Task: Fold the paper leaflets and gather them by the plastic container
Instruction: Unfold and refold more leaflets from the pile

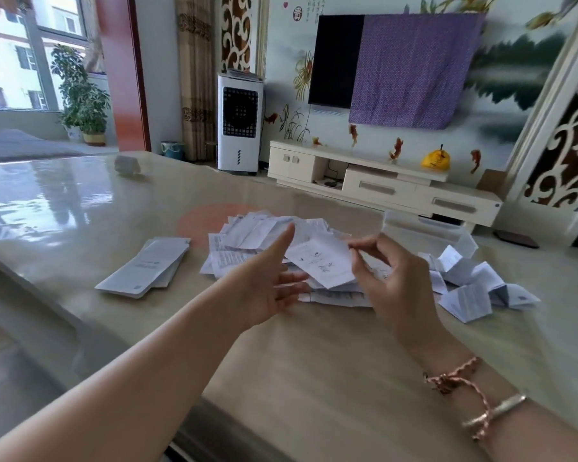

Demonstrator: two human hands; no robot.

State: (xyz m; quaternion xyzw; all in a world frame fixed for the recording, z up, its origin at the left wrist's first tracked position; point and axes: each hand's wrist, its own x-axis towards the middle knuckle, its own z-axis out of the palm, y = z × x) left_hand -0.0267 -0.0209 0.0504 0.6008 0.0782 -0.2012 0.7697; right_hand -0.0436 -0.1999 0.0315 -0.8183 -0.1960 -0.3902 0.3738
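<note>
On the table (314, 361), flat leaflets (147, 266) lie left, well apart from the unfolded heap (247, 241). Left hand (267, 281) is spread, fingers straight. Right hand (384, 271) pinches one thin leaflet (321, 261) by its right edge: light, limp, easily creased. Folded leaflets (471, 288) rest by the plastic container (424, 228).

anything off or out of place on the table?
One small white folded item sits alone near the far left of the table, away from the pile of leaflets. The folded leaflets by the plastic container lie scattered, not stacked. Nothing looks damaged.
</note>
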